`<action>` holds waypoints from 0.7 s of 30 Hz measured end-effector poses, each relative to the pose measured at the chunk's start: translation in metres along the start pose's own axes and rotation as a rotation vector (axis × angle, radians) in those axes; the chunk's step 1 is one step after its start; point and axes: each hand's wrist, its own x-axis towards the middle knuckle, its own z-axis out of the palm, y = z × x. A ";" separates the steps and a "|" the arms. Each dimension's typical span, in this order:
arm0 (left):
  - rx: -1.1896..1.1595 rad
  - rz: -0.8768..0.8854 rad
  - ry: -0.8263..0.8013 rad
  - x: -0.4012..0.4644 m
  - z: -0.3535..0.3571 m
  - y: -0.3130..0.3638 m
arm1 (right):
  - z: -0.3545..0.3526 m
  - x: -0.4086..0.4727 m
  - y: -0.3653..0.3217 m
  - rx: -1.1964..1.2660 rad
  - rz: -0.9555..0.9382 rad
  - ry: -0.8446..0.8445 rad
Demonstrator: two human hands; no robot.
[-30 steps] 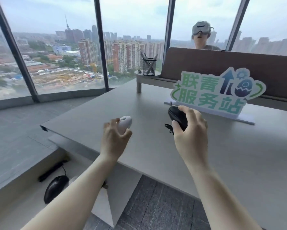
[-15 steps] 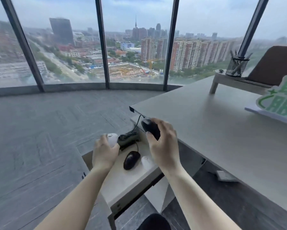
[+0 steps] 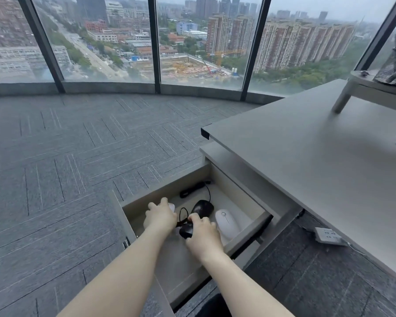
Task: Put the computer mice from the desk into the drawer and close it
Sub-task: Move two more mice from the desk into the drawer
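The drawer [image 3: 242,189] under the grey desk [image 3: 318,156] stands pulled out. Both my hands reach down inside it. My left hand [image 3: 160,215] is closed over a white mouse [image 3: 171,206], of which only an edge shows. My right hand [image 3: 201,232] grips a black corded mouse [image 3: 186,230] low over the drawer floor. Two other mice lie in the drawer: a black one [image 3: 202,208] with its cable coiled at the back, and a white one [image 3: 226,223] by the right wall.
A white power strip [image 3: 328,235] lies on the carpet under the desk. On the desk's far right stands a small riser [image 3: 373,90] with a mesh pen cup [image 3: 393,65]. Carpeted floor stretches left to the windows.
I have turned from the desk top down to the drawer. Both hands, each still holding its mouse, have dropped from above the drawer's edge to inside it.
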 end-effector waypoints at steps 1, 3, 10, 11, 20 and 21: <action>0.025 -0.005 -0.005 0.006 0.004 0.000 | 0.003 0.004 0.001 -0.034 0.014 -0.050; 0.078 -0.009 -0.011 0.014 0.011 -0.002 | 0.008 0.008 0.004 -0.087 0.040 -0.136; 0.074 -0.024 -0.020 0.019 0.016 -0.007 | 0.013 0.009 0.006 -0.115 0.054 -0.111; 0.047 -0.017 0.004 0.017 0.012 -0.004 | 0.009 0.007 0.005 -0.086 0.036 -0.059; -0.310 0.250 0.303 -0.046 -0.052 -0.021 | -0.012 -0.056 0.009 0.263 -0.208 0.259; -0.344 0.253 0.327 -0.055 -0.053 -0.028 | -0.008 -0.065 0.011 0.298 -0.223 0.280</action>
